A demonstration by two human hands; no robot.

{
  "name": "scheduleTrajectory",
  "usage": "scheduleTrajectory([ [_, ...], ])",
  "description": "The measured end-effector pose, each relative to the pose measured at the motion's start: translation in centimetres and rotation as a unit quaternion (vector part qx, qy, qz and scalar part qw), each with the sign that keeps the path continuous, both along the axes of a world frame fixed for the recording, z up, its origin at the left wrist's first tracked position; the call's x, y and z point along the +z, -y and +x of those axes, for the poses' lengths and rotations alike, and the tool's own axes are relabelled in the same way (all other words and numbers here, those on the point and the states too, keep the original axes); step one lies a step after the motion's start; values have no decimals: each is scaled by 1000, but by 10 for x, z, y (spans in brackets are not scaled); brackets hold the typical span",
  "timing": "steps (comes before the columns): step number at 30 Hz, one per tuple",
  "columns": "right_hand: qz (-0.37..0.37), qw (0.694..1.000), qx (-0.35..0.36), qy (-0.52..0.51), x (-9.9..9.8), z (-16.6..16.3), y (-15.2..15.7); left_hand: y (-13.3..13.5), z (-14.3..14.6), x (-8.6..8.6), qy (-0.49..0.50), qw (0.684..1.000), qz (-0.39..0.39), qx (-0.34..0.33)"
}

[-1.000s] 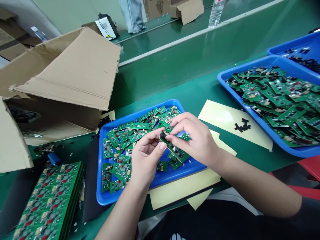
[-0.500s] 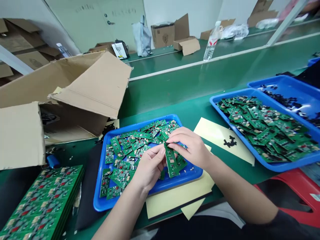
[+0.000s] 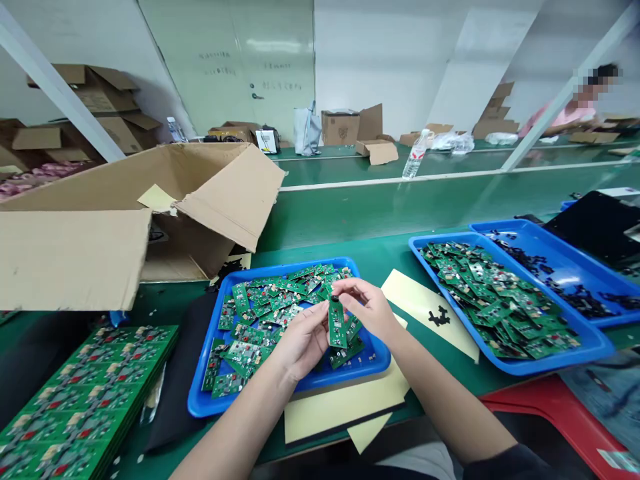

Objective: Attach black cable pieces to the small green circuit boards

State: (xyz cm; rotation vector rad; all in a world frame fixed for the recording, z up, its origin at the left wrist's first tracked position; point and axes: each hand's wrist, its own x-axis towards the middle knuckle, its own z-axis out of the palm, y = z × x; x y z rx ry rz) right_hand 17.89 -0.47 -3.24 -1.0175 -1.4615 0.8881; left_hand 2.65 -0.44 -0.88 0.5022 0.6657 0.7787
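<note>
Both my hands hold one small green circuit board (image 3: 338, 325) upright over a blue tray (image 3: 205, 399) filled with several loose green boards. My left hand (image 3: 301, 341) grips the board's lower left edge, fingers curled. My right hand (image 3: 367, 307) pinches its top end with thumb and fingertips. The board stands nearly vertical between the two hands.
An open cardboard box (image 3: 125, 220) stands at the left. A stack of green board panels (image 3: 75, 400) lies front left. Two more blue trays sit at the right, one (image 3: 590, 347) with boards, one (image 3: 545, 248) with black parts. Yellow sheets (image 3: 425, 303) lie between. Another person (image 3: 580, 110) works far right.
The camera has tilted up, so more of the room shows. The board in my hands has turned from slanted to nearly upright; both hands stay on it.
</note>
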Motion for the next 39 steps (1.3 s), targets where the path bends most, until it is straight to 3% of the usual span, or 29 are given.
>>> scheduleTrajectory([
  [5, 45, 996, -31, 75, 4, -2, -5, 0, 2, -2, 2, 1000, 4, 0],
  [9, 55, 982, -136, 120, 8, 15, -17, -3, 3, 1, -20, 999, -14, 24],
  [13, 16, 944, -292, 151, 20, 92, -16, -6, 2, 6, -64, 997, -22, 31],
  [18, -117, 870, -435, 200, 33, 215, 12, -2, -2, 10, -74, 997, 35, 7],
  [20, -171, 841, -465, 218, 32, 246, 20, 1, -3, 12, -80, 994, 77, -16],
  [23, -230, 804, -489, 250, 27, 268, 24, 3, -5, 19, -91, 987, 128, -24],
  [26, -250, 781, -499, 280, 20, 270, 22, 11, -9, 30, -109, 981, 161, -3],
  [29, -229, 776, -504, 301, 19, 260, 21, 32, -26, 41, -167, 951, 259, 2],
  [32, -172, 790, -498, 313, 23, 239, 25, 67, -59, 39, -276, 902, 323, -77],
  [36, -79, 857, -408, 304, 21, 177, 41, 121, -102, 10, -387, 882, 201, -179],
  [39, -27, 920, -261, 292, 7, 99, 62, 149, -113, -17, -450, 872, 129, -141],
])
